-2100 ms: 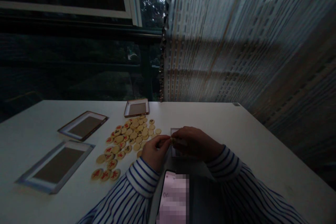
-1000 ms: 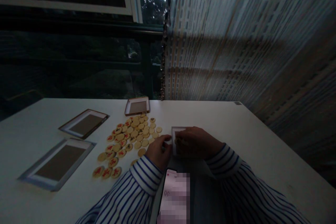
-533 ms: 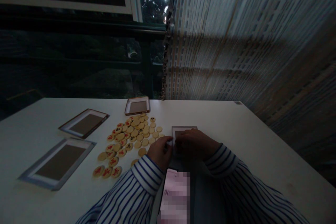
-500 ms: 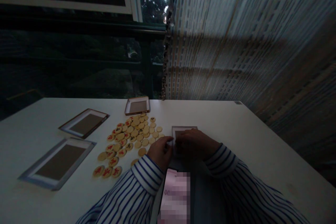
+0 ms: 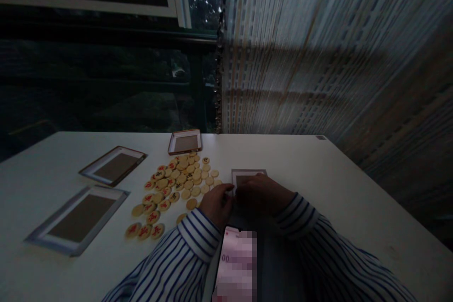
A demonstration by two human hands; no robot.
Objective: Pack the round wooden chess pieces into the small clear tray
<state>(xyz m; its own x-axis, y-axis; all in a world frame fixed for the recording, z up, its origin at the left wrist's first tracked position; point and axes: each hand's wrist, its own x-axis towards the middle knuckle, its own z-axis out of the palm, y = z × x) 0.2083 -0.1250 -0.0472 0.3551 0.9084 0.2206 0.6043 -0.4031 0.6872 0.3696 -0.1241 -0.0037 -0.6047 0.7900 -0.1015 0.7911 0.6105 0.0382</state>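
white counter [image 5: 300, 158] is supporting a shallow tray [image 5: 244, 172], lying partly beneath the right hand [image 5: 261, 193] while the left hand [image 5: 215, 202] is resting at its left edge, presumably steadying it. neither grip's closure can be told. round pieces [image 5: 181, 179] are lying loose, apparently within easy reach.

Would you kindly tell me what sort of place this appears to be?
Probably a balcony or a window-side spot: the white table stands before a dark railing, with trees beyond and a striped curtain alongside.
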